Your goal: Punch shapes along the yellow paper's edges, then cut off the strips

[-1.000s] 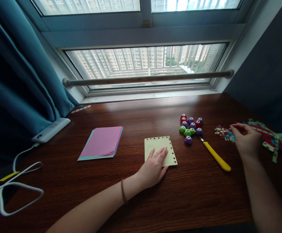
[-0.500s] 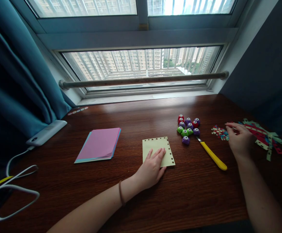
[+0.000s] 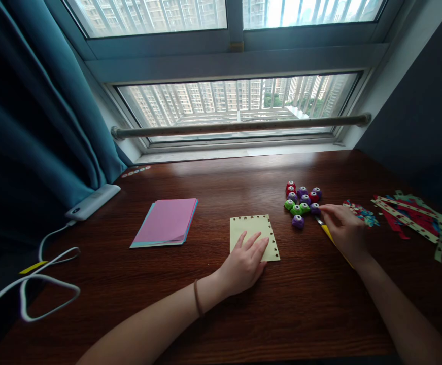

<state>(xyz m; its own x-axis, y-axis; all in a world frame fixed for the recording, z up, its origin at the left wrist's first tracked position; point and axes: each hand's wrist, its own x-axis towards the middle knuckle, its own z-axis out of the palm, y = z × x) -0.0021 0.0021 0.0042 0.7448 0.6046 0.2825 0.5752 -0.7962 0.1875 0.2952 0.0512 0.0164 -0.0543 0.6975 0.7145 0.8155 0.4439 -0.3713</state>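
A pale yellow sheet of paper (image 3: 249,225) lies on the table, with small shapes punched along its top and right edges. My left hand (image 3: 245,261) rests flat on it, fingers spread. Several red, purple and green craft punches (image 3: 302,199) stand in a cluster to the right. My right hand (image 3: 344,230) has its fingertips at the right side of a purple craft punch (image 3: 314,208) in that cluster, pinched against it. Beneath this hand lies a yellow-handled knife (image 3: 327,233), partly covered.
A stack of coloured paper (image 3: 165,220), pink on top, lies left of the yellow sheet. Tiny cutouts (image 3: 361,212) and punched paper strips (image 3: 414,218) are piled at the right. A white device (image 3: 93,203) with a cable (image 3: 49,276) sits by the curtain.
My right hand has moved left from beside the paper strips to the purple craft punch. My left hand stays on the yellow sheet. The view has shifted slightly.
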